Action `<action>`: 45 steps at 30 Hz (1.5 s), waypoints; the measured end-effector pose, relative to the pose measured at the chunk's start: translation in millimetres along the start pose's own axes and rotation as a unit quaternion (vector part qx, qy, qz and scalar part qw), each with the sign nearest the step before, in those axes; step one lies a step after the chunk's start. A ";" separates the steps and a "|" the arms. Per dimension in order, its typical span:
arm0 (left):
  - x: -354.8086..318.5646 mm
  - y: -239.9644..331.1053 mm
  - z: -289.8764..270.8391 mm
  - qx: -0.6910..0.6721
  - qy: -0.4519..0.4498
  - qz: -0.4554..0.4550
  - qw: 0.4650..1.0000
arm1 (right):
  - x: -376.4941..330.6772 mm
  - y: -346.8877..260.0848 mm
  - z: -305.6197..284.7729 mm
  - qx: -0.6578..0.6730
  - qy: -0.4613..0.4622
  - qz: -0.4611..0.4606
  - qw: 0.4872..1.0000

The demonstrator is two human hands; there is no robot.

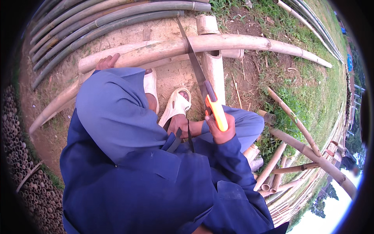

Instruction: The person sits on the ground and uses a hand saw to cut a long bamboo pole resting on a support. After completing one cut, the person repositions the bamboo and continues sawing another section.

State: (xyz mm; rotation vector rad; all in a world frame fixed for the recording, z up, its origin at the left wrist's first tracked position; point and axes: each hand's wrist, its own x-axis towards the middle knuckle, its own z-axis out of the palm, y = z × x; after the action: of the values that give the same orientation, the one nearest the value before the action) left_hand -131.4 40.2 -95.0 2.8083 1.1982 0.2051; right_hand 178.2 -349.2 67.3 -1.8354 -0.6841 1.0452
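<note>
My right hand (222, 128) is wrapped around the orange and yellow handle of a handsaw (198, 68). Its long dark blade slants up and away, crossing a thick pale bamboo pole (241, 42). Whether the teeth have cut into the pole cannot be made out. Over at the left, my left hand (108, 62) grips the near part of this pole, its fingers curled on it and the rest hidden behind my knee. The pole lies across an upright-running thick bamboo piece (213, 72), just beyond my sandalled feet (177, 103).
Several long greenish bamboo poles (117, 17) lie side by side at the far left. Stacked cut bamboo ends (29, 175) line the left edge. At the right, a bamboo frame (300, 144) stands by more poles on grass. Another person (344, 158) is at the far right.
</note>
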 end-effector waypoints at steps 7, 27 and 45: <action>0.2 1.9 -4.2 0.020 -0.003 0.015 1.000 | -58.9 -23.0 -24.9 -0.032 -0.014 0.024 0.999; 0.6 2.1 -7.6 0.001 -0.009 0.021 1.000 | 0.3 -18.1 -10.7 -0.014 -0.019 0.024 0.999; 2.9 4.1 -21.8 -0.013 -0.096 -0.014 0.995 | 14.5 -4.0 8.1 0.007 0.005 -0.045 0.999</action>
State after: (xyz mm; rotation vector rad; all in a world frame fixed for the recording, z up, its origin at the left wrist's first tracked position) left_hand -129.9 40.0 -72.6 2.7137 1.1802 -0.0516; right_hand 178.1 -332.5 63.3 -1.7809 -0.7453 0.9793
